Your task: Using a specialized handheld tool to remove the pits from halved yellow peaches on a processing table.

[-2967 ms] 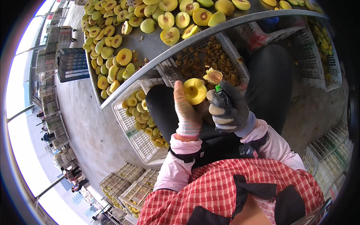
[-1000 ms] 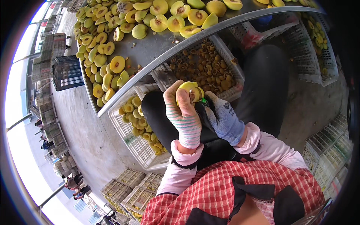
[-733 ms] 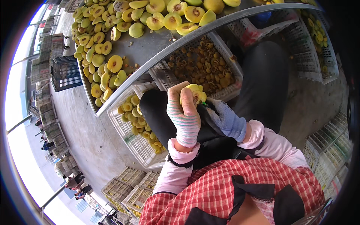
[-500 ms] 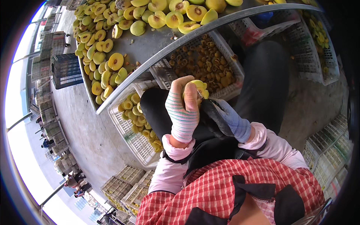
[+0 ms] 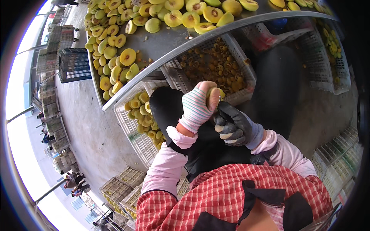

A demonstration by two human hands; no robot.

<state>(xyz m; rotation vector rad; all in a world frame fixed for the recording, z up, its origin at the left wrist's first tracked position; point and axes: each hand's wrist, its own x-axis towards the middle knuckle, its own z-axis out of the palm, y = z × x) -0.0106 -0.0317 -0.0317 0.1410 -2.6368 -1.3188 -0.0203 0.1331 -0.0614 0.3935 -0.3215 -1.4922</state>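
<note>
We see the left hand (image 5: 197, 106) turned over since half a second ago, its grip closed around a yellow fruit (image 5: 222, 92), now mostly hidden, beside the crate (image 5: 173, 77) of brown scraps. The right hand (image 5: 236, 125) has rolled too, showing dark, curled fingers; its grip is closed on a tool (image 5: 219, 99), mostly covered, at the fruit's edge. We judge the cutting unfinished.

The place was a fruit-processing workshop: halved fruit (image 5: 127, 57) lay heaped on a metal table (image 5: 163, 43), a white plastic crate (image 5: 142, 147) beneath its edge held hollowed pieces, stacked crates (image 5: 53, 104) lined the wide concrete floor (image 5: 90, 123), and other people (image 5: 76, 183) showed far off.
</note>
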